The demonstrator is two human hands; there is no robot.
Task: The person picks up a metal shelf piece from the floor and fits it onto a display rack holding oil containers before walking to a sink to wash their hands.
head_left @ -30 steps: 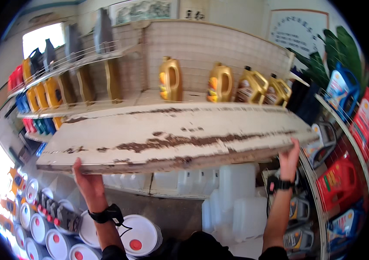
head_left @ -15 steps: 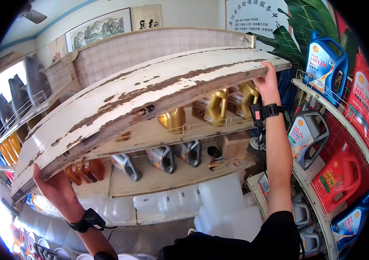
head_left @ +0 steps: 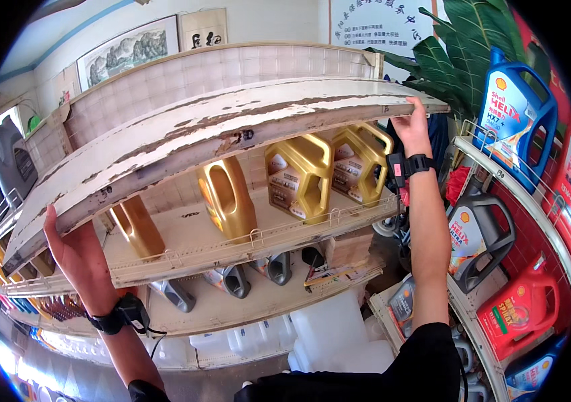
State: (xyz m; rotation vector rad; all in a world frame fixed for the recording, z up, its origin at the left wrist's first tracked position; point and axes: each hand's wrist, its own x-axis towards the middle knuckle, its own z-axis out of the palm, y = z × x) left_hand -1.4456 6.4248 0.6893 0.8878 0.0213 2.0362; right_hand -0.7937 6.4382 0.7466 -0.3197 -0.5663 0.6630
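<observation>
A long white shelf board (head_left: 232, 107) with peeling paint and brown worn patches spans the view at the upper tier of a shelving rack. My left hand (head_left: 83, 261) is closed on the board's near left end, its thumb up along the front edge and the other fingers underneath, partly hidden. At the right end my right hand (head_left: 411, 126) grips the same edge, fingertips over the top. Both wrists wear black straps with small devices. Under the board, gold oil jugs (head_left: 299, 177) stand on the shelf below (head_left: 185, 231).
Grey jugs (head_left: 272, 268) and a cardboard box (head_left: 349, 249) sit on a lower shelf, with white containers (head_left: 336, 328) beneath. Close on the right, a curved rack holds a blue jug (head_left: 513, 114) and a red jug (head_left: 520, 308). Large green leaves (head_left: 436, 63) hang behind the board's right end.
The board's top surface now shows flatter, and more of the gold jugs under it is visible. My view has shifted. Both hands keep their hold on the board's front edge.
</observation>
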